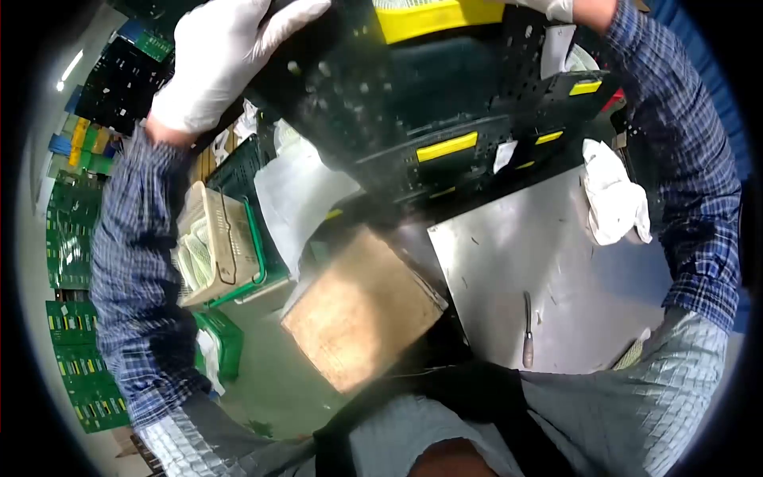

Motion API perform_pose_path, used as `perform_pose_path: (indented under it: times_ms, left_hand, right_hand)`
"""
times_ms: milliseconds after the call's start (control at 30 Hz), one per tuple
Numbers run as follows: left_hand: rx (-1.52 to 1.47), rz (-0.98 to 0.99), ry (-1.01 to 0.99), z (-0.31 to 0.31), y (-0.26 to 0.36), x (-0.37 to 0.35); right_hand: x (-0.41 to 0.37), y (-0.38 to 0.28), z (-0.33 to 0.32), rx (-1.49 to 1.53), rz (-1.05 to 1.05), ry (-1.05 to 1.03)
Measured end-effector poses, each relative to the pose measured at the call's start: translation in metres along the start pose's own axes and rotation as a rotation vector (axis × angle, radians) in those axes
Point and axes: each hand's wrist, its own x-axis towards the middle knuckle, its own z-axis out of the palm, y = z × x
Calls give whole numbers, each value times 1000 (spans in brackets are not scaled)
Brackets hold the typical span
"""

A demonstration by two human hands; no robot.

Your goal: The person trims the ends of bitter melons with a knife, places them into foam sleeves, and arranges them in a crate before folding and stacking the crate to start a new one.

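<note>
Work item: a dark green perforated plastic crate (366,99) with a yellow strip (441,21) along its edge. Location: top of the view, between the two hands. Pale green netted material (413,2) is visible at its upper edge.

Left hand (214,60): fitted with a white glove and positioned at the left side of the crate. The thumb is spread from the palm; the fingers run out of the view, so whether the left grip is clamped on the crate cannot be told.

Right hand (556,7): fitted with a white glove and positioned at the upper edge of the view, beside the crate. Only a part is visible; the state of the right grip cannot be told.

Lower and to the right of the crate, a bare-metal bench (493,262) carries a curved-blade knife with a light brown handle (528,334), the handle end directed toward the wearer. A crumpled white cloth (612,195) lies at the bench's right side.

Left of the bench is a square tan board (366,310). Farther left are a cream plastic basket with a green handle (226,238), containing netted items, and a green plastic bin (229,350). Stacked green crates (71,318) line the far left.
</note>
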Motion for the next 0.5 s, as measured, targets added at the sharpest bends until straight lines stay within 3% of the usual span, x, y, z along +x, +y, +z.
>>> perform_pose_path:
  times_ms: [67, 133, 167, 200, 267, 400, 433, 467, 500]
  left_hand:
    - [-102, -45, 125, 5, 13, 1]
    - [-90, -25, 208, -8, 3, -17]
    - [-184, 22, 220, -12, 12, -13]
    - [-85, -149, 157, -13, 21, -11]
    - [-75, -172, 145, -11, 22, -11]
    - [-77, -108, 241, -15, 17, -13]
    - [2, -48, 105, -31, 13, -11]
    - [-130, -152, -4, -39, 11, -8]
    - [-156, -204, 13, -44, 2, -11]
  right_hand:
    - [-6, 6, 10, -99, -56, 116]
    - [10, -18, -1, -82, -1, 89]
    - [9, -21, 3, -76, 42, 95]
    - [8, -24, 6, -71, 85, 102]
    - [2, -30, 8, -92, 133, 199]
    - [2, -41, 5, -127, 244, 291]
    - [9, -47, -1, -127, 241, 227]
    - [15, -48, -5, -127, 238, 162]
    - [31, -43, -10, -104, 167, 123]
